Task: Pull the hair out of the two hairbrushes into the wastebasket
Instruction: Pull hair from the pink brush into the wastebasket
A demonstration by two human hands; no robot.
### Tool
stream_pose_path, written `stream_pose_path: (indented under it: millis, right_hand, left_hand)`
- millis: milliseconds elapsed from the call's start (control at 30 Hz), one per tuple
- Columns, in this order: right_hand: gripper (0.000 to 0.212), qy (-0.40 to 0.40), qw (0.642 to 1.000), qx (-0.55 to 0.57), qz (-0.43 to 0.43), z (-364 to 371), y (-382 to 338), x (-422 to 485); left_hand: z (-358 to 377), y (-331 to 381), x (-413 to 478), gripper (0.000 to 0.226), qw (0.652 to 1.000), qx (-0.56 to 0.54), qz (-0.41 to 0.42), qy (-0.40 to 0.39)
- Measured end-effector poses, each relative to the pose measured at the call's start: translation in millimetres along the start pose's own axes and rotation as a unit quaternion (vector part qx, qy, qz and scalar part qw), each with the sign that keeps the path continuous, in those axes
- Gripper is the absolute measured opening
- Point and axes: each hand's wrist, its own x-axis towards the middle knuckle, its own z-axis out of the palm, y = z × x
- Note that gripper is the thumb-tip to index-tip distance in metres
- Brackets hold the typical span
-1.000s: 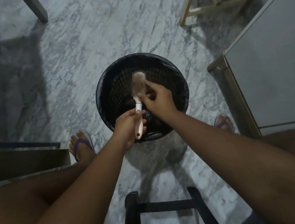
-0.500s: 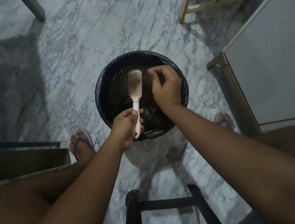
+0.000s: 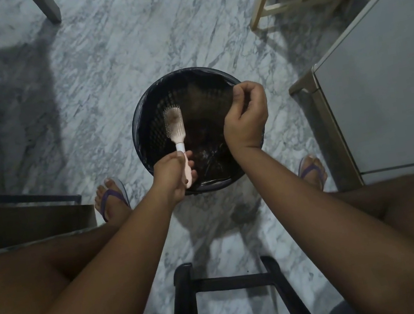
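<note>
And there it was, the left hand (image 3: pixel 174 180) clenched round the handle of the pale pink plastic hairbrush (image 3: pixel 176 131), thumb on top, holding it upright with the oval head pointing away from the person and the bristles facing up! A matted fuzz of hair (image 3: pixel 173 115) sat in those bristles. Off to the right of the brush, apart from it, the right hand (image 3: pixel 245 116) hung with fingers curled and thumb and forefinger pinched together, and from that pinch a thin brownish wisp of hair (image 3: pixel 201 96) fanned out, faint against the dark. Both hands and the brush hovered directly above the round black mesh wastebasket with a dark plastic liner (image 3: pixel 138 141), the left hand over its near edge, the right hand over its right edge. What lay at the bottom of it was too dark to make out. The basket stood on the grey-and-white marble floor (image 3: pixel 108 63), between two feet in purple flip-flops, one (image 3: pixel 114 197) just left of the left hand, the other (image 3: pixel 310 169) below and right of the right hand. Nearer the person than both hands sat a black stool frame (image 3: pixel 230 284); well to the right of the right hand stood a pale grey flat-topped unit (image 3: pixel 386 88), with a light wooden frame (image 3: pixel 282 5) far beyond it.
</note>
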Motion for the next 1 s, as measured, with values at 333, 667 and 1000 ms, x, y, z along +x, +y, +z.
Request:
stream_pose_path:
  millis: [333,667,1000]
  right_hand:
    - [0.088,-0.464,0.828,-0.216,0.229,4.6,15.2,5.1]
    - [0.014,-0.385,0.899,-0.107,0.179,10.6,20.2,-1.5]
    - [0.034,-0.549,0.721,-0.385,0.174,7.1,68.1,-26.3]
  left_hand:
    - [-6.4,-0.4,-6.2,0.02,0.997,0.021,0.059,-0.053]
    - [-1.3,3.7,-6.9,0.023,0.994,-0.03,0.087,-0.051]
    - [1.8,40.1,-8.2,0.029,0.985,-0.065,0.136,-0.089]
